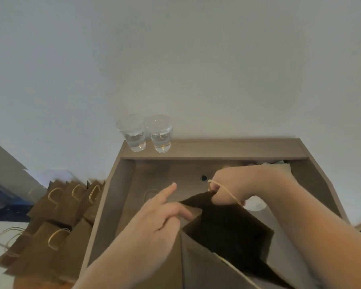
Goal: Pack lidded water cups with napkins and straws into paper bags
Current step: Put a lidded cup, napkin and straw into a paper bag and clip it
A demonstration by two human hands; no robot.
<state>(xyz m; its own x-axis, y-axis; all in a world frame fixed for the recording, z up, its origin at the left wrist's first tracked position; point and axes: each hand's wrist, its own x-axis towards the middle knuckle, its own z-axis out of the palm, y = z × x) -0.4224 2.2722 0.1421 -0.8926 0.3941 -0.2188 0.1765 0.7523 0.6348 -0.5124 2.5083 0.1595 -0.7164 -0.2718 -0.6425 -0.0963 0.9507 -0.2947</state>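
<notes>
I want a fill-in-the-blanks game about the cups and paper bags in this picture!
1. ___ clear plastic lidded cups with water stand on the wooden ledge.
2. The right hand pinches the rim of the open brown paper bag next to its pale twine ___.
3. The pile of flat brown paper bags lies to the ___ of the wooden tray.

Missing words: two; handle; left.

Nothing can be read here. The open paper bag, the stacked bags at the left and the two clear cups show only plain surfaces.
</notes>
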